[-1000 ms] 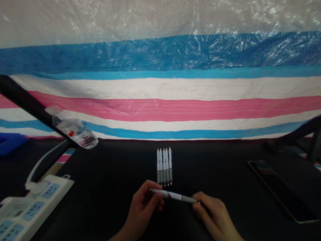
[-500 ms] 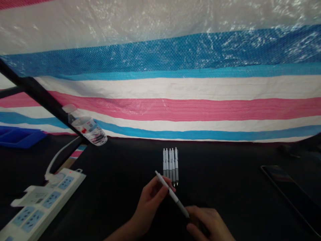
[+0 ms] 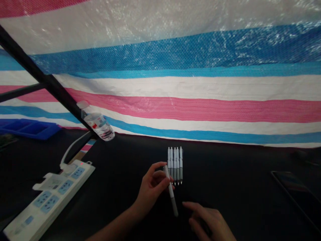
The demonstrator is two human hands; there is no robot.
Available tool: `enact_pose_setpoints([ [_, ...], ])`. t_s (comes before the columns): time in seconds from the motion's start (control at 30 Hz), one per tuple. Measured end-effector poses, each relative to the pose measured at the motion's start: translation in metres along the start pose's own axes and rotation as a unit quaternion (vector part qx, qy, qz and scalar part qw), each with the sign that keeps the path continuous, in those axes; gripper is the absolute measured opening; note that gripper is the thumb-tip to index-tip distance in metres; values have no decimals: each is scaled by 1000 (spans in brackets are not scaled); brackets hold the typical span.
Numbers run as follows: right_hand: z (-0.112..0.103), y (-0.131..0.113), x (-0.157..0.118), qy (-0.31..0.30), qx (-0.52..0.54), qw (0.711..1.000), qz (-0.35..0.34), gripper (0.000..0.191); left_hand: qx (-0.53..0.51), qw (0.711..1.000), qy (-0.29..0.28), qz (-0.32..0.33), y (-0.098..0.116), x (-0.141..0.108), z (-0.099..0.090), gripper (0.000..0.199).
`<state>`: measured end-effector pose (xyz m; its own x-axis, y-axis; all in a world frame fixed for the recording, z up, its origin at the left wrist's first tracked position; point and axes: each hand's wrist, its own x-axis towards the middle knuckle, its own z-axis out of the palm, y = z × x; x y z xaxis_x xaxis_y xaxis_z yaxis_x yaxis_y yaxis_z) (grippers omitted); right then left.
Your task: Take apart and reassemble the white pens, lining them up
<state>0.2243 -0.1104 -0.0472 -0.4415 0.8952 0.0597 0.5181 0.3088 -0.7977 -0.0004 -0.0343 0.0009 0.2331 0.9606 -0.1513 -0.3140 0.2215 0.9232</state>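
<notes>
My left hand [image 3: 153, 182] holds a white pen with a grey grip [image 3: 171, 192] between thumb and fingers, the index fingertip at its top end. The pen slants, its grey end pointing down toward me. Just right of that end is my right hand [image 3: 209, 219], its index finger stretched out and thumb apart, touching nothing that I can see. Beyond the left hand, several matching white and grey pens [image 3: 175, 164] lie side by side in a row on the black table [image 3: 238, 190], tips toward me. The left fingers overlap the near left part of the row.
On the left lies a white power strip [image 3: 54, 197] with a plug and cable. A clear bottle [image 3: 99, 124] leans by a black metal bar [image 3: 61, 93]. Farther left sits a blue tray [image 3: 37, 130]. A dark phone [image 3: 296, 194] lies at right. Striped plastic sheeting [image 3: 190, 108] hangs behind.
The right hand has come off the pen's grey end. The left hand has turned the pen steeper and its index finger now touches the top. The view has shifted slightly left.
</notes>
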Motion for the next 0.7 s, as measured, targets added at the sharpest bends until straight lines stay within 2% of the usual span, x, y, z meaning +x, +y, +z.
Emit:
enact_pose_setpoints([
  [0.17, 7, 7, -2, 6, -6, 1000, -25, 42, -12, 1000, 5, 9, -1, 0, 0, 51],
  [0.33, 6, 9, -2, 14, -11, 1000, -22, 41, -7, 1000, 9, 3, 0, 0, -2, 46],
  [0.5, 3, 6, -3, 24, 1, 999, -33, 36, -27, 999, 32, 12, 2, 1, -3, 60],
  [0.7, -2, 4, -2, -5, 14, 1000, -6, 35, -22, 998, 62, 6, 2, 2, -5, 50],
])
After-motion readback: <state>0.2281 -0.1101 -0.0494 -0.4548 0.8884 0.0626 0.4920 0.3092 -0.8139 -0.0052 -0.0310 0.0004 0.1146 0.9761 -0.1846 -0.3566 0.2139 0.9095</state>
